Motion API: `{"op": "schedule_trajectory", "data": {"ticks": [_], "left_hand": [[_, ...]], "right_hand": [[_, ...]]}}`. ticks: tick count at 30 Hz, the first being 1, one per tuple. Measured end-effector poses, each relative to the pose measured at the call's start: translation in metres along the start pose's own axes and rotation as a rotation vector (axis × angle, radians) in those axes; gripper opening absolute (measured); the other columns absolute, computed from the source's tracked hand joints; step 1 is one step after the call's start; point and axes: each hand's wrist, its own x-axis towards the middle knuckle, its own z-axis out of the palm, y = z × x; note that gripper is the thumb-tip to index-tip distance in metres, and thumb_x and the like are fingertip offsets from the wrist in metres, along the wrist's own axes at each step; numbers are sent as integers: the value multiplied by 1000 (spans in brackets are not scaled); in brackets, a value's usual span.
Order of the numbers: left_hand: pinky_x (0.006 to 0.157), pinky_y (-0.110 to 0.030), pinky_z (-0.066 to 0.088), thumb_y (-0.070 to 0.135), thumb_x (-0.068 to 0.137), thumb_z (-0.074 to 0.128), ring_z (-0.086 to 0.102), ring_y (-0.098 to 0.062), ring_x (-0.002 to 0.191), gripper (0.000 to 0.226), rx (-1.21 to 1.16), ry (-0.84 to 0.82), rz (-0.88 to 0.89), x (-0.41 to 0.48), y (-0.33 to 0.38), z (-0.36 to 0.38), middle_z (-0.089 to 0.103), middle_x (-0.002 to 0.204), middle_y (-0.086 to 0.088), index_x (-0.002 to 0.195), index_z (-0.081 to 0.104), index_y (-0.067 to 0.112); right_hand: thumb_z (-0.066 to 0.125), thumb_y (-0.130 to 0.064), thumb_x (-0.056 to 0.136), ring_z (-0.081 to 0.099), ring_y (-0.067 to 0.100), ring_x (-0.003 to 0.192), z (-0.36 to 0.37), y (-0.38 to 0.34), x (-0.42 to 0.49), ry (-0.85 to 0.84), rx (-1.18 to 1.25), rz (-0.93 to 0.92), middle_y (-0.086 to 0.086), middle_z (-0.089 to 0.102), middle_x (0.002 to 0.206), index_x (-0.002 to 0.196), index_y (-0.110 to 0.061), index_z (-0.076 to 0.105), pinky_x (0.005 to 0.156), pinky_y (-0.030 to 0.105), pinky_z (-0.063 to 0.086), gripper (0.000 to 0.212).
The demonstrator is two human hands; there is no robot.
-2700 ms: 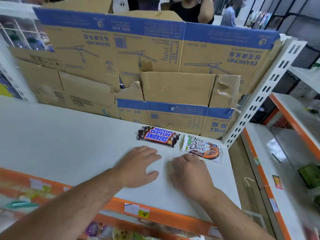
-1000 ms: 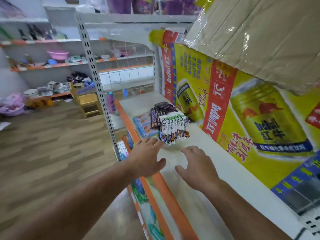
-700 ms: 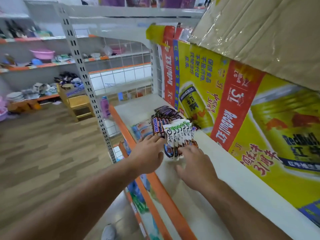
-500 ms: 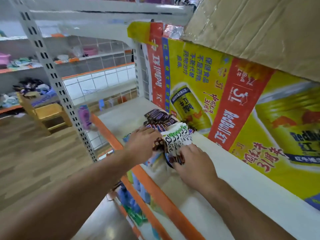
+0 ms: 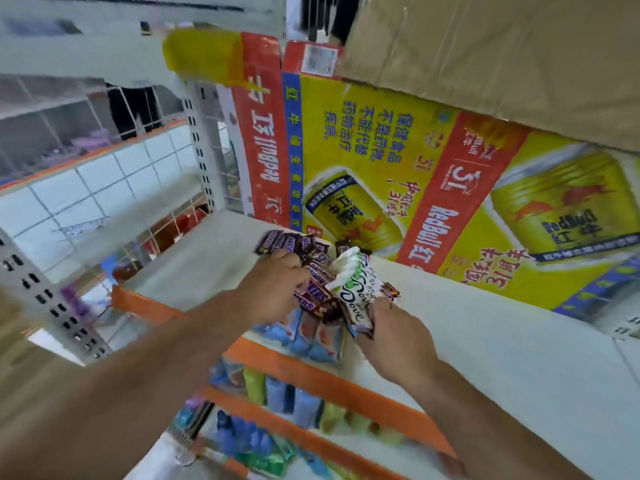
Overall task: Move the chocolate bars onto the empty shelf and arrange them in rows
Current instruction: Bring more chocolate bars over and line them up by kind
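Left hand [image 5: 273, 289] curled around a fan of Snickers bars [image 5: 313, 292]; right hand [image 5: 394, 337] pinched on the lower end of a stack of white Dove bars [image 5: 356, 292]. Both bunches just above the white shelf [image 5: 485, 341], near its orange front edge [image 5: 322, 372], over blue packets [image 5: 308, 336]. Best lifted with firm, even grips, stacks squared, clear of loose Snickers behind [image 5: 280, 241].

Both hands [image 5: 273, 289] forward, grips closed
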Motion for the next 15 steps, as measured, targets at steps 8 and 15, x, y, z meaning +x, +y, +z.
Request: {"op": "schedule_trajectory", "data": {"ticks": [8,15], "left_hand": [[56,-29,40,32,93,61,58,-15,69,21,-389,-9,-85,2,6,-28,64,87,0,110,51,24],[50,-14,40,26,86,70,58,-1,70,48,-650,-158,-60,10,32,-31,60,102,10,128,47,30]], "right_hand": [[48,-7,88,52,26,70,-6,-9,-7,-72,153,127,-10,48,72,108,-20,36,56,34,34,27],[49,-32,92,57,28,93,-15,0,-38,-74,151,161,6,56,116,125,-19,37,69,34,40,37]]}}
